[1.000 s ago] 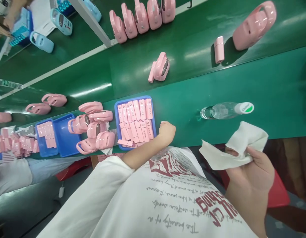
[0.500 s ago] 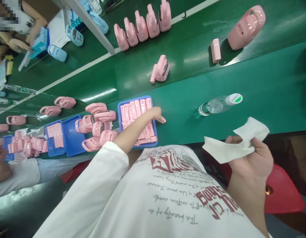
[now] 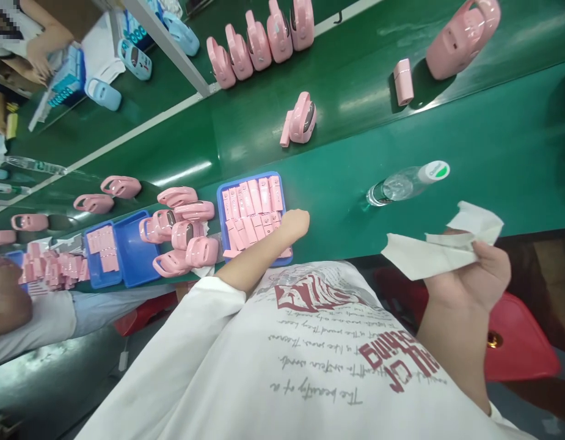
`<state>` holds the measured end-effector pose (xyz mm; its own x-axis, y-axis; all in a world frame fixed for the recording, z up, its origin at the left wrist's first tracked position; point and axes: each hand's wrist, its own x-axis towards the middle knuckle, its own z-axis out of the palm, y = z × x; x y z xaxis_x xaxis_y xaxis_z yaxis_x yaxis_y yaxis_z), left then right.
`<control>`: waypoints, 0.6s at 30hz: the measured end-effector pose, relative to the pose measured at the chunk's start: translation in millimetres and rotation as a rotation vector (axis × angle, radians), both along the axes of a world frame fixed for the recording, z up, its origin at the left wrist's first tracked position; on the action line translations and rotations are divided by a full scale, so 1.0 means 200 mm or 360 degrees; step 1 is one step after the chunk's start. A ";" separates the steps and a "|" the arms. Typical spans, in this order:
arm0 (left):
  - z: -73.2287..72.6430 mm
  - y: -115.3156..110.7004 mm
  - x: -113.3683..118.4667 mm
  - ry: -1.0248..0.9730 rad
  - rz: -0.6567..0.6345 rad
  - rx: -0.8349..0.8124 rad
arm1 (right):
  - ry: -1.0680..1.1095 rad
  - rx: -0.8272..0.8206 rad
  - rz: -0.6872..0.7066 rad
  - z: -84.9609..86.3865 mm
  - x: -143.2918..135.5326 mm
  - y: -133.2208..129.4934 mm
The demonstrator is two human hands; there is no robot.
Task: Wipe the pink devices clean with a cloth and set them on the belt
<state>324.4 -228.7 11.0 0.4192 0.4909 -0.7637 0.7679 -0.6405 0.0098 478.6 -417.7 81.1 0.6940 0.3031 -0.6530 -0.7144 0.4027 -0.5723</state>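
Note:
My left hand (image 3: 295,225) is closed at the right edge of a blue tray (image 3: 283,194), its fingers curled under and hidden. What it holds, if anything, does not show. Rows of small pink boxy pieces (image 3: 248,197) fill the tray, and my forearm covers its lower right part. Off to the right, my right hand (image 3: 474,281) pinches a folded white cloth or paper wipe (image 3: 429,256) between thumb and fingers, above the table's near edge.
A clear bottle (image 3: 401,186) lies or leans on the green table (image 3: 337,201). Pink handled cases (image 3: 185,235) crowd left of the tray; more (image 3: 259,40) line the back. Further left are blue trays (image 3: 134,247) and loose pink pieces (image 3: 55,269). A person's hands (image 3: 39,58) work across the table.
The pink piece that stuck out of my left hand is out of sight, and that hand has shifted slightly right and down. My right hand has lifted slightly with the wipe.

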 end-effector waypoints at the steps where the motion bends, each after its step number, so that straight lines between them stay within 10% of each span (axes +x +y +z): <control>1: 0.00 0.01 -0.02 -0.0035 0.0010 0.0023 | 0.0046 0.0038 -0.0089 0.00 0.01 0.00; 9: -0.07 -0.07 -0.21 -0.0190 0.0050 0.0155 | -0.0205 0.0337 -0.0146 -0.08 0.00 0.00; 18: -0.01 -0.08 -0.14 -0.0543 0.0121 0.0066 | -0.0309 0.0251 -0.0073 -0.04 0.05 0.06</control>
